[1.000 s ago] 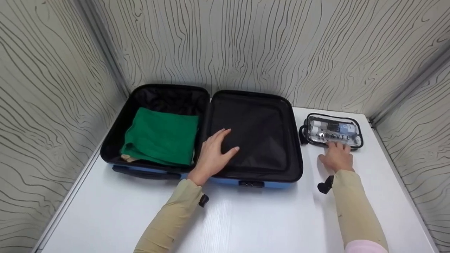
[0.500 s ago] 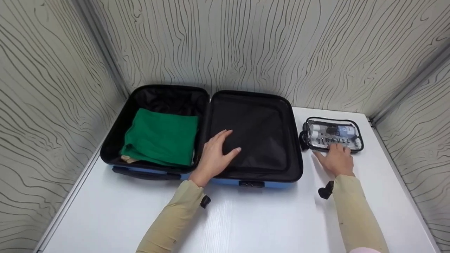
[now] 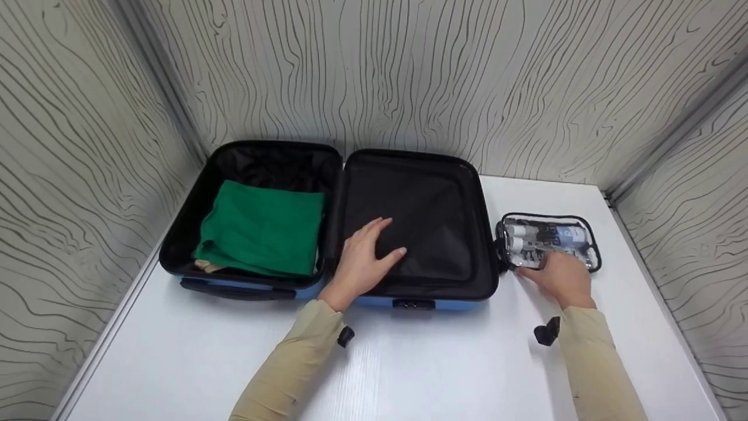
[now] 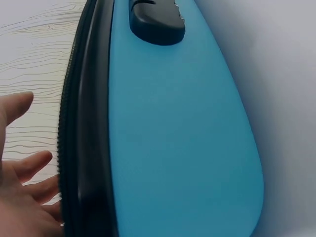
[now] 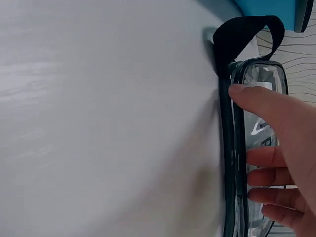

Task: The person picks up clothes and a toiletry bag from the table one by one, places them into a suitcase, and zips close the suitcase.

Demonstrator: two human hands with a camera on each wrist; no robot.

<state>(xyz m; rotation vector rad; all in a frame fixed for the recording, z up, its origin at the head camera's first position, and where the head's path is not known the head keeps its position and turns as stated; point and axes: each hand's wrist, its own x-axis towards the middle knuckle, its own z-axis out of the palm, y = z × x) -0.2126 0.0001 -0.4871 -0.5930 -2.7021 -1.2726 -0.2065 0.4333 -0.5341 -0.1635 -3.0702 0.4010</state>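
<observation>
A blue suitcase (image 3: 429,213) with black lining lies unfolded on the white table. Folded green cloth (image 3: 263,228) fills much of its left half, with a beige bit showing underneath. My left hand (image 3: 363,266) hovers at the front of the right half, fingers spread and loosely bent, holding nothing. To the right of the case lies a clear, black-edged travel toiletry bag (image 3: 552,228) with small bottles inside. My right hand (image 3: 562,279) grips its near edge: the thumb (image 5: 256,98) sits on the black piping, and the other fingers curl over the clear top.
The case's combination lock (image 3: 414,304) and side handle (image 3: 236,289) face me. A black loop strap (image 5: 229,37) sticks out from the bag's left end, close to the suitcase. Wood-patterned panels (image 3: 409,76) enclose the white table (image 3: 444,362).
The toiletry bag has slid toward me along with my right hand, whose fingers are now more curled over its near edge. My left hand has barely shifted.
</observation>
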